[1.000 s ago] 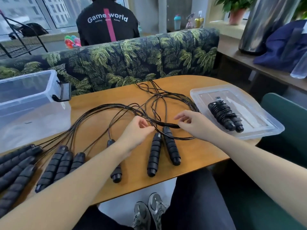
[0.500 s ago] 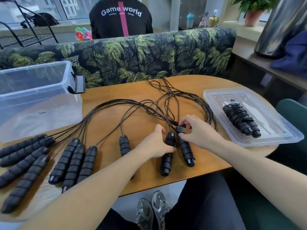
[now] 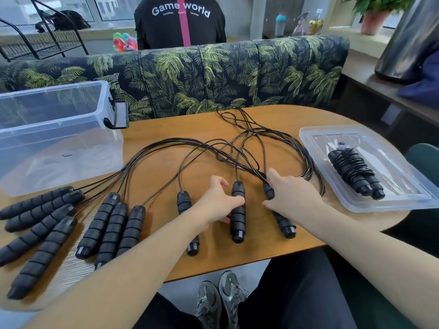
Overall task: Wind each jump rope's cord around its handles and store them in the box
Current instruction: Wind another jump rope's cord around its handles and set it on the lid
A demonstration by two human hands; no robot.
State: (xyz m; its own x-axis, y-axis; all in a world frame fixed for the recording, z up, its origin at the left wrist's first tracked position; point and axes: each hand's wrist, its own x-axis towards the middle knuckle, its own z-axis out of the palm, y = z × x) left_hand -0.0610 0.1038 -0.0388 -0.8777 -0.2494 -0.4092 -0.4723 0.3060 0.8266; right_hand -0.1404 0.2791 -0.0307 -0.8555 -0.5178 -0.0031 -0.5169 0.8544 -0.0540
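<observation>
Centrally, the left hand [image 3: 217,202] curls round one handle [image 3: 238,211]; the right hand [image 3: 293,195] covers another handle [image 3: 280,211], its fingertips hidden. Tangled cords [image 3: 237,148] lie beyond; the clear box [image 3: 59,138] stands far left.

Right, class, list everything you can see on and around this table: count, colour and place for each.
loose handles: ten, black, along table front
cords: tangled, black, table centre
wound rope: one, black, on lid
box: one, clear, table left
lid: one, clear, table right
table: one, wooden
sofa: one, palm print, behind table
left grip: holds centre handle
right grip: holds rightmost handle
</observation>
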